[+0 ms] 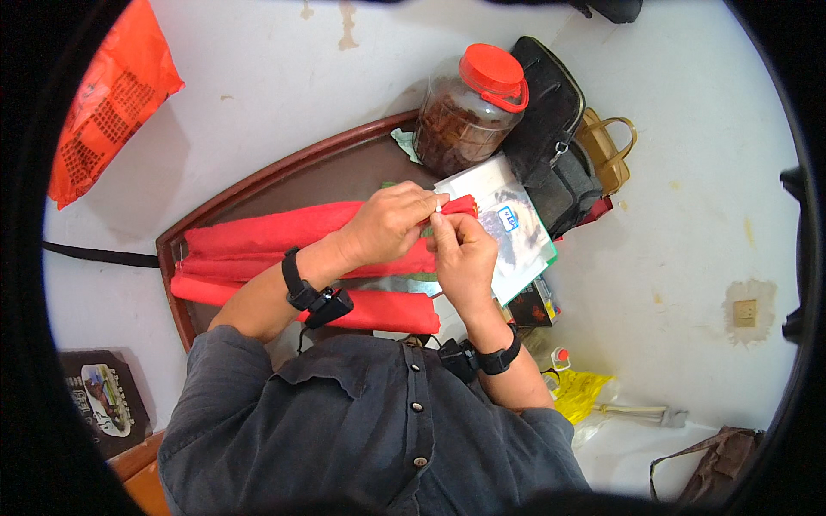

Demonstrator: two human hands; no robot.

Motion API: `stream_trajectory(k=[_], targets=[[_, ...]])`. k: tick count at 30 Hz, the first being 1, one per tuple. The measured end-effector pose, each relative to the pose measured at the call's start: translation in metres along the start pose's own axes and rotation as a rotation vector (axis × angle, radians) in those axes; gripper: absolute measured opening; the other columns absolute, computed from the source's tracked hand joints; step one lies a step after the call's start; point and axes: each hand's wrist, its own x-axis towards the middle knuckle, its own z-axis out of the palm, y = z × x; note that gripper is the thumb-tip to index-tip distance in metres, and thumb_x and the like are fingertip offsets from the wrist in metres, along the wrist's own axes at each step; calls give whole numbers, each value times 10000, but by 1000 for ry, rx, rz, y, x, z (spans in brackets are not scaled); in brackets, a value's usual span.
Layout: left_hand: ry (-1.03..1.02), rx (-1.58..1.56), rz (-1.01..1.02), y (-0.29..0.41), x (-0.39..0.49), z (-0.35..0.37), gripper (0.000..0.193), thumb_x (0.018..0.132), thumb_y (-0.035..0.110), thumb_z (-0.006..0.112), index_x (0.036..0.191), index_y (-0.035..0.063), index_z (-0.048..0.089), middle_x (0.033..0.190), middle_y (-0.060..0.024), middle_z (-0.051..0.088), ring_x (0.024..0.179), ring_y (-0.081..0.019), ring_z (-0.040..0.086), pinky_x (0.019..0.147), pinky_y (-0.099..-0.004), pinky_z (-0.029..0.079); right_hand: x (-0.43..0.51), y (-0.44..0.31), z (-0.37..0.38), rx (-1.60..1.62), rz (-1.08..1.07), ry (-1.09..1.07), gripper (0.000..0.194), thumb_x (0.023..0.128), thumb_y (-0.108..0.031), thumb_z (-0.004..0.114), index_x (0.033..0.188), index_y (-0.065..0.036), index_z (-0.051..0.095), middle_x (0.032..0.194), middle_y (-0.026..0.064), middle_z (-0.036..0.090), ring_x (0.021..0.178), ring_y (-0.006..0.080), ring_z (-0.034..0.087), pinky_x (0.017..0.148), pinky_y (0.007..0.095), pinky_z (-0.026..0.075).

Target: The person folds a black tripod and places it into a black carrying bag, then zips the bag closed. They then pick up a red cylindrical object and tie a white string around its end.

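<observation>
My left hand [390,219] and my right hand [468,255] meet over the table, fingertips pinched together around the gathered end of a red cloth roll [277,226]. A tiny white piece [439,208] shows between the thumbs; what it is cannot be made out. The gathered red end [461,205] pokes out past my fingers, with a bit of yellow at its tip. Nearer my body lies another red roll [381,311], apart from both hands. Some green fabric [423,277] peeks out beneath. Both wrists wear black straps with small devices.
A brown table [310,174] has a raised wooden rim. Beyond my hands stand a large red-lidded jar [468,122] of dark contents and a black bag [545,97]. A plastic sleeve of papers [516,226] lies right of my hands. An orange bag [116,109] hangs at the left wall.
</observation>
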Motion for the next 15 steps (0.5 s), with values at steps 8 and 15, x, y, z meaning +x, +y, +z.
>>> stream_trajectory(k=[8,15], targets=[[82,66,45,-6,8,-5,470,681,-70,688,1149,-62,635,987,-187,684,857,-364,655,757,-422,540,2,-24,-15,-283,-399,145,218,837,-11,708,1051,10,674,845,166,674,738,292,671,673,365,534],[144,40,43,-1,1,7,366,686,-64,688,1050,-46,651,990,-179,681,843,-360,645,742,-426,537,34,-45,-24,-668,-571,-98,127,782,-70,705,904,-36,714,804,131,587,783,322,590,671,422,484]])
